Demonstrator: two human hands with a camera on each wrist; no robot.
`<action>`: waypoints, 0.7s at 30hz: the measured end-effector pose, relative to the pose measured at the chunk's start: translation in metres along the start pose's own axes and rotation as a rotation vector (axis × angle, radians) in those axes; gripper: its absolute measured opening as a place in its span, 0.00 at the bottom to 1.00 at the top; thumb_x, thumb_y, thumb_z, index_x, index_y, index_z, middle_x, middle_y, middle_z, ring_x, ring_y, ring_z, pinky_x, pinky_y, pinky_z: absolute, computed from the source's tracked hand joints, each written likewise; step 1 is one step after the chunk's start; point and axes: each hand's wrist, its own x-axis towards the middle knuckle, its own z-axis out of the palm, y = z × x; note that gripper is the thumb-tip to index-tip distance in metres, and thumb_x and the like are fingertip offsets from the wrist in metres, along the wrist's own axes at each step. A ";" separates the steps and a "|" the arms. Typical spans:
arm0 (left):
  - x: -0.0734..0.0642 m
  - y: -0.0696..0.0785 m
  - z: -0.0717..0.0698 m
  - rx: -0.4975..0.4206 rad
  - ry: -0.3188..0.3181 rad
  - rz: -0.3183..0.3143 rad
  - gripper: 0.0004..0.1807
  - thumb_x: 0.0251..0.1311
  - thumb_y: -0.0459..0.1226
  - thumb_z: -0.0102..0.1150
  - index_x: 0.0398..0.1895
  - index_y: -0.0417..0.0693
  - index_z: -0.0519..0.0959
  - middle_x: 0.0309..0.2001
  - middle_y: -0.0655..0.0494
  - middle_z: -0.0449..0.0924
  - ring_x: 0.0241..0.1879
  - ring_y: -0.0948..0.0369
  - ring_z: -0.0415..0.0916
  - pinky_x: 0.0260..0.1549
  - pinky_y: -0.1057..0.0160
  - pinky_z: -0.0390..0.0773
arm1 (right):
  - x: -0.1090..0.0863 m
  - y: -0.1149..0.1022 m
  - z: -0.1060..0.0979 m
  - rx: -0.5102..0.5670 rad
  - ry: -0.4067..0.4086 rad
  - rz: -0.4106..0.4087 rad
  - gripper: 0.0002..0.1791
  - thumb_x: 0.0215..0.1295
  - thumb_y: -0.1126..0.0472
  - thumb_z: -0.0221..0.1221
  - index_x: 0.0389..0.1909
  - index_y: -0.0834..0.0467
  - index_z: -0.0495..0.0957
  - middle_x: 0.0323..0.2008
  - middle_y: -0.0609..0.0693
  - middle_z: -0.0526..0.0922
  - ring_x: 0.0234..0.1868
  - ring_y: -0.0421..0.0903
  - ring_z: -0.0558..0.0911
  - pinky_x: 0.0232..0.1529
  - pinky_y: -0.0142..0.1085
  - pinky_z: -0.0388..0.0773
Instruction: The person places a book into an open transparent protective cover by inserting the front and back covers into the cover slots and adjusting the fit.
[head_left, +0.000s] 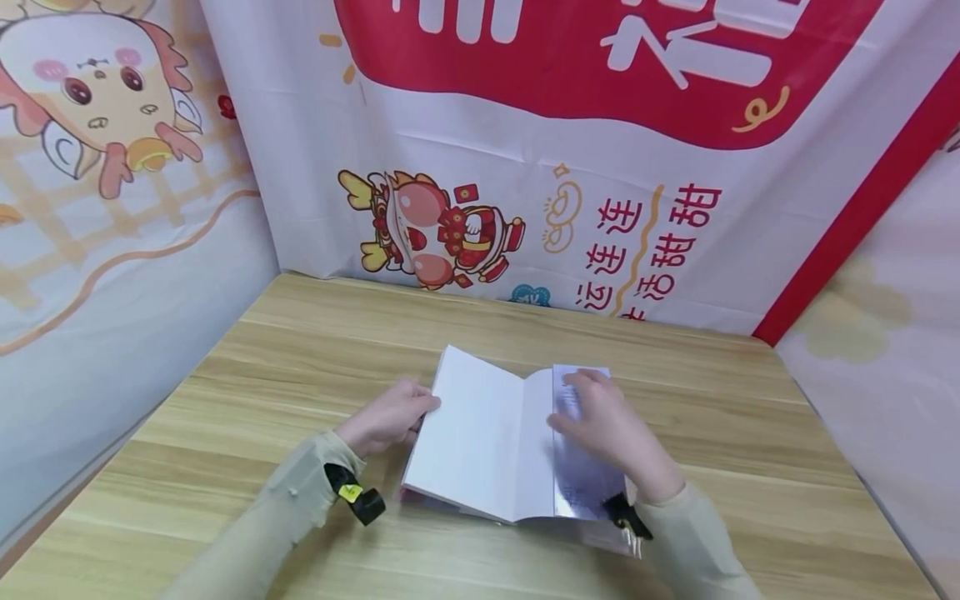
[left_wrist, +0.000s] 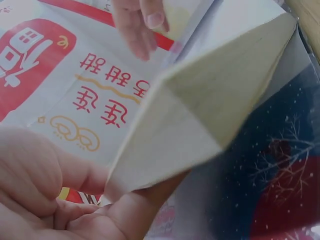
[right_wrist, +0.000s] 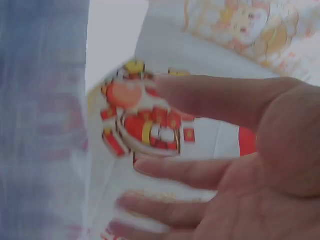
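An open book (head_left: 477,429) lies tilted on the table, a blank white page facing up. My left hand (head_left: 390,414) grips its left edge, and in the left wrist view the thumb and fingers pinch the edge of the page block (left_wrist: 195,115). A dark blue cover (left_wrist: 280,130) with a pale branch print and a red area shows beneath. On the book's right side is a shiny bluish-purple flap (head_left: 581,487). My right hand (head_left: 607,421) is over this flap, thumb and fingers spread and extended. Nothing is held in the right palm (right_wrist: 250,200).
The book is on a wood-grain table (head_left: 247,375). A printed cloth (head_left: 480,125) hangs behind the table's far edge, with more printed cloth (head_left: 112,208) along the left side. Clear plastic edging (head_left: 626,542) sticks out below the book's right side.
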 end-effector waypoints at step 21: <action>0.002 -0.006 -0.007 0.206 0.060 -0.048 0.09 0.69 0.31 0.50 0.30 0.35 0.74 0.33 0.44 0.79 0.31 0.55 0.81 0.31 0.57 0.85 | 0.010 0.033 -0.022 0.164 -0.018 0.192 0.25 0.59 0.72 0.60 0.58 0.77 0.70 0.41 0.67 0.82 0.40 0.56 0.82 0.38 0.47 0.82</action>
